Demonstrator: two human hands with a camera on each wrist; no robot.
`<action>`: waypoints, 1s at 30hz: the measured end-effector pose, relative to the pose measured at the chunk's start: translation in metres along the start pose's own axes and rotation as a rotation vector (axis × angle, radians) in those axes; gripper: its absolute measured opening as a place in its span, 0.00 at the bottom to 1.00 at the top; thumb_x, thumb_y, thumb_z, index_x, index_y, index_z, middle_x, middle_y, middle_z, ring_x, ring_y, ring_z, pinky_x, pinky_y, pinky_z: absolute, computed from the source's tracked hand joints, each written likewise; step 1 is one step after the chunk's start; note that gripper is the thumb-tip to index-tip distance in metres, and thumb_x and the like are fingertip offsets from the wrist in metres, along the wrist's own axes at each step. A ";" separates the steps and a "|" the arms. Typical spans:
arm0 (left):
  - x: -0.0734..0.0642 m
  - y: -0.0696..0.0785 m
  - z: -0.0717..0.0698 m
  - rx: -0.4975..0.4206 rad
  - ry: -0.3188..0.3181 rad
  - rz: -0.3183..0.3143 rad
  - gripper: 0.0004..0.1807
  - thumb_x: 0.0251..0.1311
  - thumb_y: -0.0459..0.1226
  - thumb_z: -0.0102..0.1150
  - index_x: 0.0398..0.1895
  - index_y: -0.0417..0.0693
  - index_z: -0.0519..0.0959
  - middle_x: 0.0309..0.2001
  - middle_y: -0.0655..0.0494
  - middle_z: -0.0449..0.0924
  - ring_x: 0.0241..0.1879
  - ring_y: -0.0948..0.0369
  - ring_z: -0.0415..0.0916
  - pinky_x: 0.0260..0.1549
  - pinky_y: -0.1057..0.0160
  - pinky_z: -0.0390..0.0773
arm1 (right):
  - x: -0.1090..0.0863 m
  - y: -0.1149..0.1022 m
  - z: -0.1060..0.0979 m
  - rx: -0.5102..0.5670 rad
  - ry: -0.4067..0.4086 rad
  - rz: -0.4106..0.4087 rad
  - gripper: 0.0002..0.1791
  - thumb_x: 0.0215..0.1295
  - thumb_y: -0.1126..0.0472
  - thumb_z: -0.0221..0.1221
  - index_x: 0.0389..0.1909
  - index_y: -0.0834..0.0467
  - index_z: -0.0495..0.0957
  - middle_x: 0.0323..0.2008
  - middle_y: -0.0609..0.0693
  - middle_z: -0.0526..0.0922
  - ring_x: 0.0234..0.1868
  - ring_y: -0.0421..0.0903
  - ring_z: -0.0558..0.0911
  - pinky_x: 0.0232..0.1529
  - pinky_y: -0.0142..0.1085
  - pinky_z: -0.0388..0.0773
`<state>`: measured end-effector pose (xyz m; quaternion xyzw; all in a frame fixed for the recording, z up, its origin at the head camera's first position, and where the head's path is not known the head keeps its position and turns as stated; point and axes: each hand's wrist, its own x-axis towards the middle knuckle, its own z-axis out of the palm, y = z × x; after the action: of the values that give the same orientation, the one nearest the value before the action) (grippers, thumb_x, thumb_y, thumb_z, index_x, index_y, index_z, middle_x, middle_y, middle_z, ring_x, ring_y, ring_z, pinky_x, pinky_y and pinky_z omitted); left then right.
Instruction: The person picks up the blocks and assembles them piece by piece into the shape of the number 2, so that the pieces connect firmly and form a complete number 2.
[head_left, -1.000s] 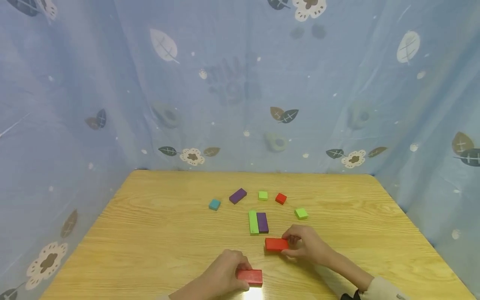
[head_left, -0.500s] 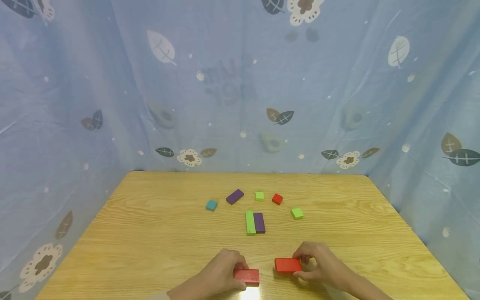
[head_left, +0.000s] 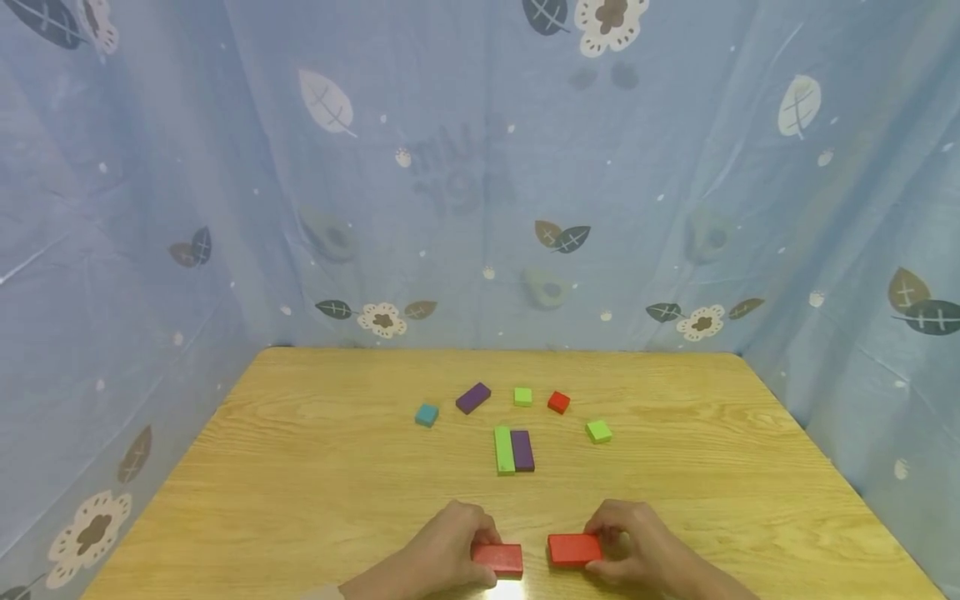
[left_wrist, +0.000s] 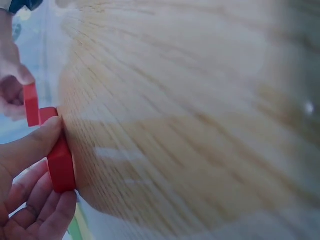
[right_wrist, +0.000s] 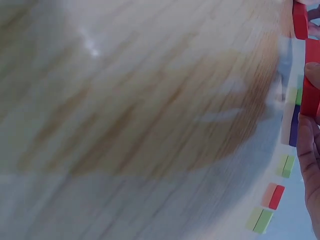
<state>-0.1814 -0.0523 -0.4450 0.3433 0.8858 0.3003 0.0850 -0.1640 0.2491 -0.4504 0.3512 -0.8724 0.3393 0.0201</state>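
In the head view, we take the lime-green, long, smooth, wood-like block (head_left: 504, 451) as our landmark. Straight on its near side, our left hand (head_left: 442, 550) grips a red, oblong, wood-like block (head_left: 498, 559); nearer to us and to the landmark's right, our right hand (head_left: 636, 546) grips a second red, oblong, wood-like block (head_left: 573, 550), a gap between their facing ends. For a tidy pairing, we judge it best to square those ends, hold both level and pinch lightly, since slick faces may slip or skew if bumped. A dark purple, oblong, wood-like block (head_left: 522, 451) lies close along the landmark's right side, and beyond it hangs blue, leaf-printed, softly creased fabric (head_left: 450, 250). In the left wrist view, we see thumb and fingertips on our left block's crisp-edged sides, low beside the glossy, yellow-brown, wood-grained tabletop. In the right wrist view, our right block is cut off by the frame; whether it touches the tabletop, we cannot tell.
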 end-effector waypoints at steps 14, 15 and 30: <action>0.002 0.002 -0.002 0.004 -0.036 -0.014 0.13 0.37 0.37 0.78 0.28 0.50 0.84 0.24 0.72 0.75 0.25 0.76 0.67 0.25 0.78 0.71 | 0.018 -0.002 0.011 0.060 -0.069 -0.014 0.11 0.56 0.54 0.68 0.37 0.51 0.80 0.32 0.33 0.75 0.31 0.29 0.71 0.28 0.25 0.72; 0.002 0.002 -0.002 0.006 -0.038 -0.013 0.13 0.37 0.37 0.78 0.28 0.50 0.84 0.24 0.72 0.75 0.25 0.76 0.67 0.25 0.78 0.71 | 0.019 -0.002 0.012 0.060 -0.065 -0.025 0.10 0.55 0.54 0.69 0.36 0.51 0.80 0.32 0.33 0.75 0.31 0.29 0.71 0.29 0.25 0.72; 0.004 -0.001 -0.001 0.066 -0.023 0.019 0.14 0.35 0.40 0.79 0.28 0.50 0.85 0.25 0.72 0.77 0.26 0.77 0.67 0.26 0.80 0.70 | 0.027 0.001 0.024 0.059 -0.071 -0.074 0.11 0.57 0.54 0.68 0.37 0.51 0.78 0.31 0.33 0.73 0.30 0.28 0.70 0.28 0.23 0.72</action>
<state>-0.1850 -0.0503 -0.4445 0.3577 0.8909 0.2680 0.0808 -0.1805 0.2189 -0.4622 0.3952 -0.8487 0.3514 -0.0087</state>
